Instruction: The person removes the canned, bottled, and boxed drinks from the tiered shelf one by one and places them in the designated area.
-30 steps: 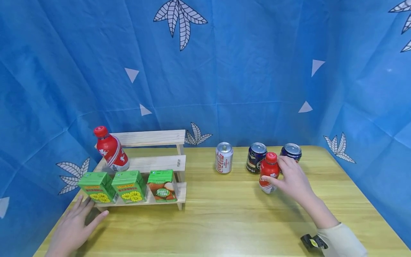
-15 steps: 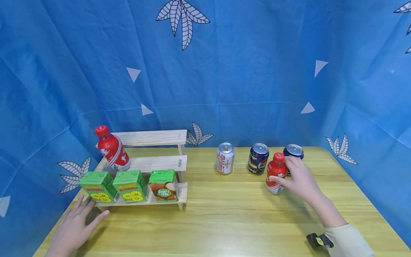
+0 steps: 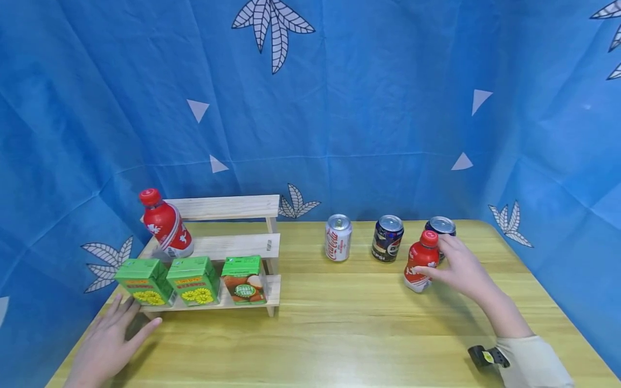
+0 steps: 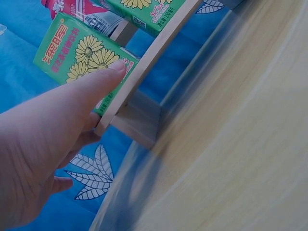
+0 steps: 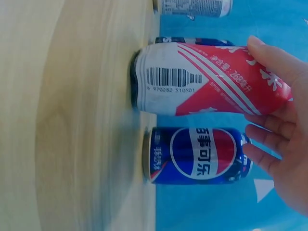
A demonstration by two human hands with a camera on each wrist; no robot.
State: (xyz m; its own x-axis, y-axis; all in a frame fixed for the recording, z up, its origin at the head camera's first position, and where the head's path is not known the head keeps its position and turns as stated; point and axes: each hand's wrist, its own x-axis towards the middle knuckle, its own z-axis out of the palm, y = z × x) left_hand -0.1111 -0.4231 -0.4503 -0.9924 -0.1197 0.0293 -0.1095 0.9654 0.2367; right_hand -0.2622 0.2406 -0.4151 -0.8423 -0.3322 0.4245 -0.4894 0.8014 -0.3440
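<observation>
A blue cloth (image 3: 388, 108) printed with white leaves hangs behind my desk (image 3: 339, 345). On the desk's left side stands a three-tiered wooden rack (image 3: 223, 207), in the same place as a second ago. My left hand (image 3: 107, 342) has stayed put too, at the rack's front left corner, fingers loosely spread and holding nothing; I can't tell whether they touch the wood. My right hand (image 3: 466, 272) has shifted a little to the right, taking the red bottle (image 3: 420, 264) with it. I grip that bottle by its upper part, between thumb and fingers, well apart from my left hand. A second ago it covered part of the middle can (image 3: 387, 240); now it is clear of that one and partly in front of the right can (image 3: 440, 225). I can't tell whether its base touches the desk. A second bottle (image 3: 168, 229) stands on the rack's middle shelf, and three cartons (image 3: 193, 285) line the bottom shelf, the leftmost just beside my left hand. A white can (image 3: 338, 240) stands farther left in the row of cans, unmoved.
</observation>
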